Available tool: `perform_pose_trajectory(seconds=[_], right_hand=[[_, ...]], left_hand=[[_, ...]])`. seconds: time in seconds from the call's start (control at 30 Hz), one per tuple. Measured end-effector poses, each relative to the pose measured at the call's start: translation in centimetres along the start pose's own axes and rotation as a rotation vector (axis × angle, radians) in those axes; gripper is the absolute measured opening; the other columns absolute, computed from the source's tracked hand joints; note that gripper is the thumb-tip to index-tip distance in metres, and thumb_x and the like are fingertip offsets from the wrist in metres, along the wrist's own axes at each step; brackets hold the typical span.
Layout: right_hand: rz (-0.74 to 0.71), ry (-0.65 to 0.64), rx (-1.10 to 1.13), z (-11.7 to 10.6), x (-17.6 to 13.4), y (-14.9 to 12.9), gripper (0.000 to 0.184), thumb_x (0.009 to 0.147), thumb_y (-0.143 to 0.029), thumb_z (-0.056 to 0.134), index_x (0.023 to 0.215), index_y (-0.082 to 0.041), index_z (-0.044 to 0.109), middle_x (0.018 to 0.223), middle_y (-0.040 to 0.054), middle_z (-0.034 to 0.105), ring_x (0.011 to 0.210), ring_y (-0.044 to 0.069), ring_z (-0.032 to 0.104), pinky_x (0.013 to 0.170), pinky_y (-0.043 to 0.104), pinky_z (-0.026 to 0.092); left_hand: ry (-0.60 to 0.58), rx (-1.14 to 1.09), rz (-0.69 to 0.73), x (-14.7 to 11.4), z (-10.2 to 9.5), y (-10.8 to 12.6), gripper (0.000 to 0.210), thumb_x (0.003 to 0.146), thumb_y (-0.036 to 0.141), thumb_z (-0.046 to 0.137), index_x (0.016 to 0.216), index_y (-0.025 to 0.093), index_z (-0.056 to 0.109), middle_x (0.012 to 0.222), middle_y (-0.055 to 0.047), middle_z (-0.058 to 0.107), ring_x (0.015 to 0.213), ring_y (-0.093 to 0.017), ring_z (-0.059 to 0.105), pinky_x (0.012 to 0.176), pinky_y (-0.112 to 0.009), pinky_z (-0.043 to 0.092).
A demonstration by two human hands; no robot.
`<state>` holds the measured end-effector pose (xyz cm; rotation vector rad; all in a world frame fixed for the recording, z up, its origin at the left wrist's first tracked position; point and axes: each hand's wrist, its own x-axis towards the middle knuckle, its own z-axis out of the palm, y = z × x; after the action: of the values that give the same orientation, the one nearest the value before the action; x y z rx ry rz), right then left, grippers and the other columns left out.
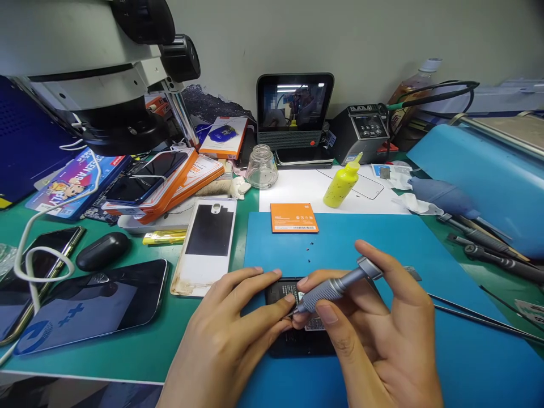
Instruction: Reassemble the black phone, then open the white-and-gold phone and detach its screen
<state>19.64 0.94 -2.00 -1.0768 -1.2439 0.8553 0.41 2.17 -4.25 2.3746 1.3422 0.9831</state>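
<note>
A small silver precision screwdriver [325, 290] is gripped in my right hand [382, 328], with the index finger on its end cap and the thumb along its shaft. It slants down to the left, its tip at the left part of an opened black phone [297, 347]. My left hand [229, 320] steadies the phone, fingers over its top and left edges, index fingertip and thumb beside the screwdriver tip. My hands hide much of the phone and the exact tip contact. Beyond it, several tiny screws [309, 247] and an orange battery [294, 218] lie on the blue mat [365, 238].
A white phone back cover [211, 246], dark phone [102, 306] and phone boxes [170, 190] lie left, below a microscope [123, 102]. A yellow bottle [341, 185] and glass jar [262, 167] stand behind. Tweezers [480, 317] lie right.
</note>
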Motion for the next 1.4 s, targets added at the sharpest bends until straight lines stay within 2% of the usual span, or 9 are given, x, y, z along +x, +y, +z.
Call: perform_pose_trajectory(seconds=[0.2,0.4,0.6,0.77,0.9,1.07,1.2,1.27,1.4], right_hand=[[0.008,0.002,0.002,0.1,0.3,0.1,0.055,0.114,-0.017,0.059,0.160,-0.047,0.050,0.114,0.0027,0.082,0.084,0.015,0.083,0.077,0.025,0.073],[-0.014,0.005,-0.042,0.1,0.0,0.1,0.054,0.113,-0.020,0.061,0.160,-0.045,0.051,0.110,0.0026,0.081,0.076,0.017,0.081,0.071,0.030,0.074],[-0.102,0.075,-0.093,0.2,1.0,0.0,0.075,0.092,-0.043,0.092,0.156,-0.037,0.054,0.113,0.0084,0.080,0.088,0.029,0.081,0.077,0.046,0.075],[-0.127,0.079,-0.081,0.1,1.8,-0.1,0.077,0.088,-0.050,0.094,0.153,-0.037,0.056,0.118,0.0094,0.079,0.093,0.030,0.081,0.081,0.050,0.075],[-0.069,0.077,-0.041,-0.2,1.1,0.3,0.073,0.094,-0.044,0.091,0.156,-0.037,0.054,0.116,0.0085,0.081,0.084,0.027,0.081,0.076,0.047,0.076],[0.028,0.016,0.031,-0.5,0.5,0.1,0.055,0.113,-0.024,0.065,0.162,-0.044,0.049,0.110,0.0037,0.083,0.072,0.018,0.082,0.070,0.032,0.074],[-0.139,0.324,-0.014,-1.7,1.2,-0.8,0.057,0.105,-0.021,0.076,0.157,-0.040,0.062,0.100,0.0043,0.081,0.078,0.022,0.082,0.062,0.030,0.072],[-0.220,0.409,-0.108,-2.9,1.7,-0.9,0.062,0.099,-0.022,0.084,0.155,-0.040,0.065,0.097,0.0045,0.080,0.081,0.026,0.081,0.058,0.033,0.072],[-0.231,0.259,-0.298,-5.4,2.4,-0.5,0.065,0.103,-0.024,0.079,0.161,-0.042,0.056,0.097,0.0012,0.081,0.064,0.021,0.078,0.054,0.033,0.070]], left_hand=[[0.014,0.074,0.082,1.2,-1.0,0.3,0.031,0.119,0.032,0.056,0.126,0.034,0.086,0.138,-0.001,0.084,0.125,-0.023,0.078,0.097,-0.038,0.074],[0.016,0.073,0.078,1.3,-1.1,0.4,0.031,0.119,0.032,0.056,0.126,0.033,0.087,0.137,-0.002,0.085,0.125,-0.023,0.079,0.097,-0.038,0.074],[0.019,0.083,0.083,1.2,-0.9,0.4,0.033,0.120,0.034,0.054,0.128,0.035,0.086,0.139,0.000,0.084,0.125,-0.023,0.079,0.095,-0.039,0.075],[0.038,0.106,0.083,1.1,-0.8,0.4,0.035,0.120,0.036,0.052,0.127,0.033,0.086,0.140,0.000,0.084,0.126,-0.024,0.079,0.095,-0.040,0.075],[0.025,0.130,0.112,1.1,-1.0,0.3,0.036,0.121,0.037,0.050,0.127,0.031,0.086,0.140,-0.002,0.084,0.125,-0.024,0.079,0.094,-0.040,0.075],[0.022,0.120,0.116,1.0,-0.7,0.1,0.033,0.121,0.035,0.052,0.128,0.031,0.084,0.140,-0.002,0.084,0.126,-0.024,0.077,0.096,-0.041,0.074],[0.041,0.110,0.116,0.8,-0.6,0.0,0.031,0.121,0.033,0.053,0.130,0.032,0.082,0.144,0.000,0.082,0.129,-0.022,0.074,0.100,-0.037,0.071],[0.015,0.132,0.146,0.6,-0.6,-0.2,0.030,0.121,0.033,0.053,0.131,0.033,0.081,0.146,0.002,0.080,0.131,-0.020,0.072,0.102,-0.033,0.069],[-0.005,0.116,0.136,0.0,-0.3,-0.8,0.032,0.123,0.037,0.049,0.139,0.037,0.077,0.156,0.008,0.073,0.144,-0.014,0.061,0.117,-0.024,0.056]])
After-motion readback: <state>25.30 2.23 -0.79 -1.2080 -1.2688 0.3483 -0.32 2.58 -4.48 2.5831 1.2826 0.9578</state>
